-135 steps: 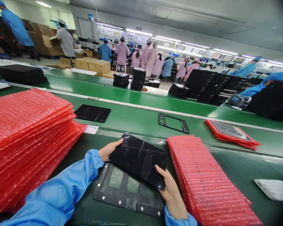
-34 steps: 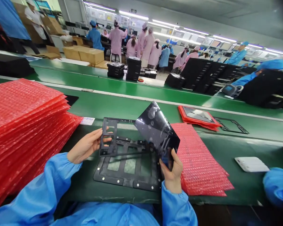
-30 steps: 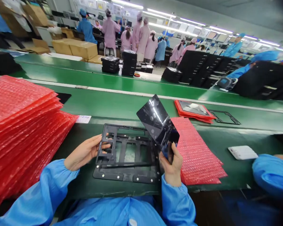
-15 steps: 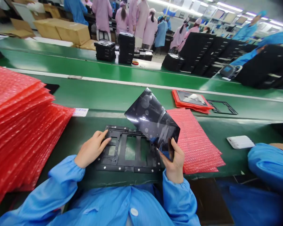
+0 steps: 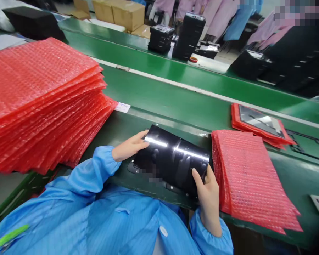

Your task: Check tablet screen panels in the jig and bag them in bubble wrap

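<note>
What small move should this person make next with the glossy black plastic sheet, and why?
Probably lower the glossy black sheet onto the black frame: the left hand and right hand hold it by opposite edges, and the frame's corner shows just beneath it.

Green conveyor belt (image 5: 162,95) carries a stack of red bubble-wrap bags (image 5: 42,102) left of the grip, a second stack (image 5: 252,180) right, a paper label (image 5: 122,107) just ahead-left, and a black jig (image 5: 132,167) directly beneath.
</note>
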`<state>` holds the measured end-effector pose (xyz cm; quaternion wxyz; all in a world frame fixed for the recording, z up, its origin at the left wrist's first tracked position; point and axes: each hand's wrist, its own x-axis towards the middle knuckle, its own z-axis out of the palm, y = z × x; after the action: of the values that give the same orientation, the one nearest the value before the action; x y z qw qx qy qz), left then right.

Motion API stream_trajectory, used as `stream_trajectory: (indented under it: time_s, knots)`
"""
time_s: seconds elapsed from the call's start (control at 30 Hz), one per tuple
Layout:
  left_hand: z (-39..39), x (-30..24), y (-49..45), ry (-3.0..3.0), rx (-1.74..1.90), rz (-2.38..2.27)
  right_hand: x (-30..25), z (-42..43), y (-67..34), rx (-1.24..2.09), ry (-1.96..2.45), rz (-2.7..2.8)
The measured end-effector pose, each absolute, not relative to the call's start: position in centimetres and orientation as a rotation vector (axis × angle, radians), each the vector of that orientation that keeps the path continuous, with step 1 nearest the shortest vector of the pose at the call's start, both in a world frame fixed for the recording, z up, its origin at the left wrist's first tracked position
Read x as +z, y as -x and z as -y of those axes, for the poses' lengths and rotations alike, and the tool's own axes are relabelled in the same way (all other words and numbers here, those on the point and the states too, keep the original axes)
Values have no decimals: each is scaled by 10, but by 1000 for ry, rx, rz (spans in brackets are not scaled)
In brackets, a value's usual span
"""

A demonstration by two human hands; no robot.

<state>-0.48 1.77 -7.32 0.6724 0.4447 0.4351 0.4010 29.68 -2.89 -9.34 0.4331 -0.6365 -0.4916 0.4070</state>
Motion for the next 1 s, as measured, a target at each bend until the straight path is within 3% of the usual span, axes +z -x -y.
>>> stream_trajectory:
  time_s: [0.2, 1.0]
  knots:
    - [-14, -101, 13, -1627, 838, -1492, -111, 34, -299, 915, 1693, 1369]
    - [-12, -106, 11, -1832, 666, -1542, -111, 35, -302, 893, 1754, 1423]
